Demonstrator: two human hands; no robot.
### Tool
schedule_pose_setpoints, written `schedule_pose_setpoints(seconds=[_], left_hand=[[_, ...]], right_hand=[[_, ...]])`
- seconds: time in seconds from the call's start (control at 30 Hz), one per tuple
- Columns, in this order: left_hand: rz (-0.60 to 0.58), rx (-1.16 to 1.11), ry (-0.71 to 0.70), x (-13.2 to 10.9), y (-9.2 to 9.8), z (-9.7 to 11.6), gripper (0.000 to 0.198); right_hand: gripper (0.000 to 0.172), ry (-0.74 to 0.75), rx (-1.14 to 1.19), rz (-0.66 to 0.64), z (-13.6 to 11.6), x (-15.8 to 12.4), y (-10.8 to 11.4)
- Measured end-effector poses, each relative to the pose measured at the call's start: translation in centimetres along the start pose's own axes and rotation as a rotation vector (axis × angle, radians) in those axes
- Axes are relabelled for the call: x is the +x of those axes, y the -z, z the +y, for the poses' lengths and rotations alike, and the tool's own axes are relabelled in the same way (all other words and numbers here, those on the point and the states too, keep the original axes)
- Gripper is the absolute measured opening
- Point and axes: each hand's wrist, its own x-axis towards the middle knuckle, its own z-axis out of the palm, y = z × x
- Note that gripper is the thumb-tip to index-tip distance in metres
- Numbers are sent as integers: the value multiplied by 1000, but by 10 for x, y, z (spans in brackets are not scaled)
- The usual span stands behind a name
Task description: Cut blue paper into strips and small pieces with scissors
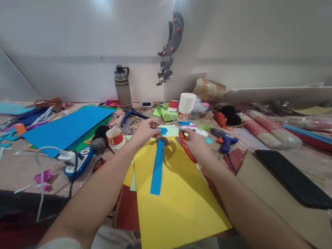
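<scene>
Fingertips of my left hand point(147, 131) are closed on a piece of blue paper point(162, 131) with a rounded edge. Below those fingers a long blue paper strip point(157, 171) slants down over a large yellow sheet point(184, 207); I cannot tell whether strip and rounded piece are joined. My right hand point(196, 142) is wrapped round the orange-red handles of a pair of scissors point(187, 150). The scissor blades point up and away, to the right of the blue paper and apart from it.
Left are blue sheets point(68, 128), a power strip point(78, 164), a paper cup point(115, 138) and a bottle point(122, 87). Stacked white cups point(187, 103) stand behind my hands. Right are a blue glue gun point(226, 139), wrapped sticks point(272, 129) and a black phone-like slab point(295, 179).
</scene>
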Motion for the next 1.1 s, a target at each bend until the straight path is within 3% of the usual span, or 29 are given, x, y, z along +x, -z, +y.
schedule_pose_setpoints(seconds=[0.13,0.23,0.33,0.43,0.53,0.7,0.83,0.97,1.1], left_hand=[[28,156,-61,2,0,-6,17],[78,137,-71,6,2,-12,18],[65,7,31,9,2,-14,23],[36,-75,91,11,2,-16,27],[34,-119,89,12,2,-17,24],[137,-112,16,15,4,-15,18],[118,-174,-2,17,6,-12,24],[88,-220,-34,17,7,-12,30],[93,-243,-27,16,8,-12,29]], right_hand=[[42,-41,-522,35,-11,-7,1],[42,-27,-647,-14,-10,-8,-2],[41,29,-728,-61,-8,-9,-2],[42,111,-805,-2,-10,-12,1],[34,227,-717,73,-17,-10,1],[26,295,-559,-139,-29,8,-7],[17,265,-538,-237,-32,25,-13],[20,246,-487,-273,-34,34,-19],[35,223,-422,-240,-33,34,-22]])
